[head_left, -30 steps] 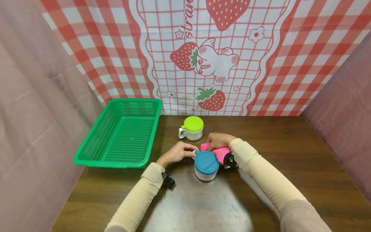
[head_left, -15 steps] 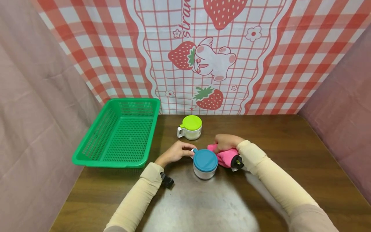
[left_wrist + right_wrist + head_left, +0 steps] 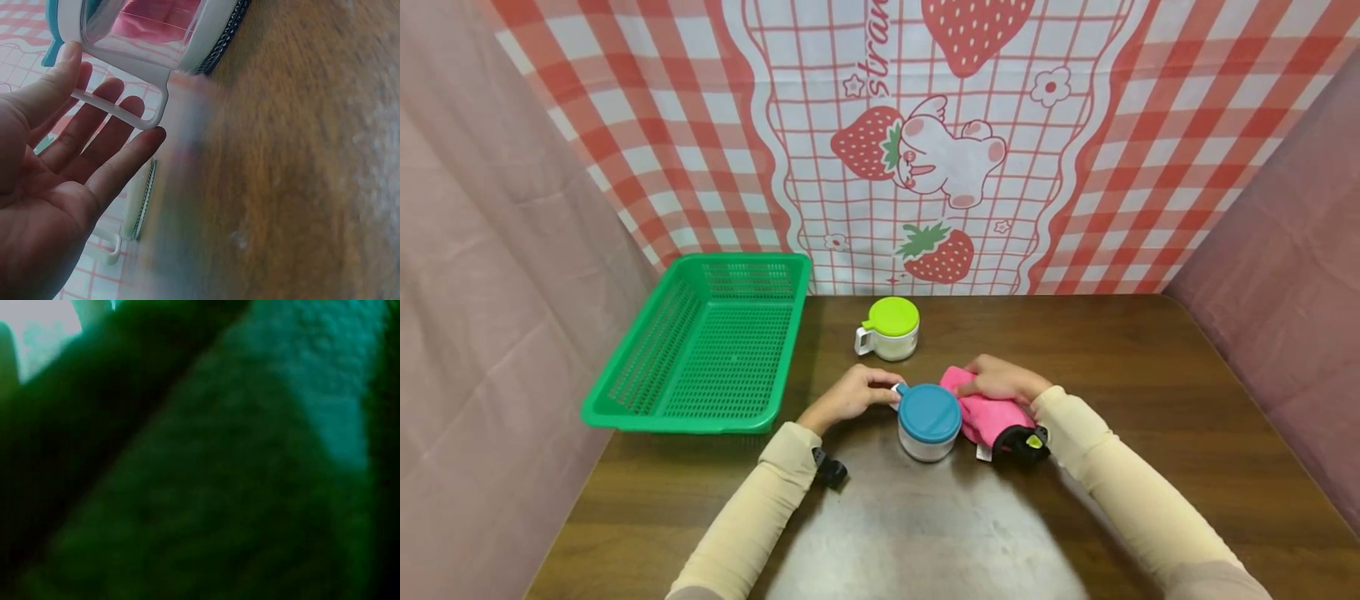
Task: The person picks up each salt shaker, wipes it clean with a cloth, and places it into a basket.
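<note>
A clear jar with a blue lid (image 3: 929, 413) and a white handle (image 3: 119, 109) stands upright on the table. My left hand (image 3: 848, 395) holds it by that handle; in the left wrist view the thumb is near the lid's tab and the fingers are loosely bent around the handle. On the jar's right side, my right hand (image 3: 1003, 379) grips a bunched pink cloth (image 3: 996, 415), its edge close against the jar. Cloth hangs over the right wrist camera, so the right wrist view is dark and blurred and the fingertips are partly hidden.
Behind the blue-lidded jar stands a similar jar with a lime-green lid (image 3: 892, 318), its handle pointing left. A green plastic basket (image 3: 597, 410) with slotted walls sits at the left. A checked strawberry curtain (image 3: 947, 158) hangs along the table's back edge.
My right hand and the pink cloth have shifted right along the jar's side, and the hand's angle has turned. My left hand keeps its hold on the handle, and the jar stays about in place.
</note>
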Demonstrator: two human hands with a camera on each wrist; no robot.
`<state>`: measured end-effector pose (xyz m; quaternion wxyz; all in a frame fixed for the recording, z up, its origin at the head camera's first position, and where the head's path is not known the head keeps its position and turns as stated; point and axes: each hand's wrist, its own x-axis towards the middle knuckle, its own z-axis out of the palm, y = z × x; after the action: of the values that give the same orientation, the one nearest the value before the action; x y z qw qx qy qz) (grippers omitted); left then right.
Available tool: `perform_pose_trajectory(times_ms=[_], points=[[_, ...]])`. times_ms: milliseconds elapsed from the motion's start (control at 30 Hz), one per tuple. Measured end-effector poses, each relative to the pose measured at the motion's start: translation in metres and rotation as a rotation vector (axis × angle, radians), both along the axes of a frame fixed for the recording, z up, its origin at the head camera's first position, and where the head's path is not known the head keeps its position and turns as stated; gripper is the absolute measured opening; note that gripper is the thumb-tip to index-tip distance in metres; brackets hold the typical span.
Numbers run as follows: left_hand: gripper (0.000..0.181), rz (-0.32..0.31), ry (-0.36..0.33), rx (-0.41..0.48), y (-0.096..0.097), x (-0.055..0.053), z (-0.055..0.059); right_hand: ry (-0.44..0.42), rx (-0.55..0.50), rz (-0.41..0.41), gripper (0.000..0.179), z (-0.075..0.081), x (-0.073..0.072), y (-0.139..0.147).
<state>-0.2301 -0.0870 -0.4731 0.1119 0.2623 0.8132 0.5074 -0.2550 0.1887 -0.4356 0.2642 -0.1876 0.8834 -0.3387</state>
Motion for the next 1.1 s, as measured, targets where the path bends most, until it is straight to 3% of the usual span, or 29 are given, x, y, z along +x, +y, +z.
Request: perform_pose_trajectory(times_ms=[133,400,700,1100], points=[[0.022,0.004,0.006,-0.007,0.000,0.000,0.000,-0.129,-0.122,-0.083,0.024,-0.005,0.004,0.005],[0.022,0.011,0.007,-0.006,-0.001,0.002,0.002,-0.221,-0.291,-0.151,0.024,-0.006,0.006,0.009],[0.025,0.012,0.008,0.015,0.000,0.004,0.000,-0.147,-0.303,-0.181,0.032,-0.001,0.019,0.013],[0.025,0.037,0.016,0.011,0.001,0.004,-0.003,-0.069,-0.277,-0.230,0.030,0.007,0.037,0.013]])
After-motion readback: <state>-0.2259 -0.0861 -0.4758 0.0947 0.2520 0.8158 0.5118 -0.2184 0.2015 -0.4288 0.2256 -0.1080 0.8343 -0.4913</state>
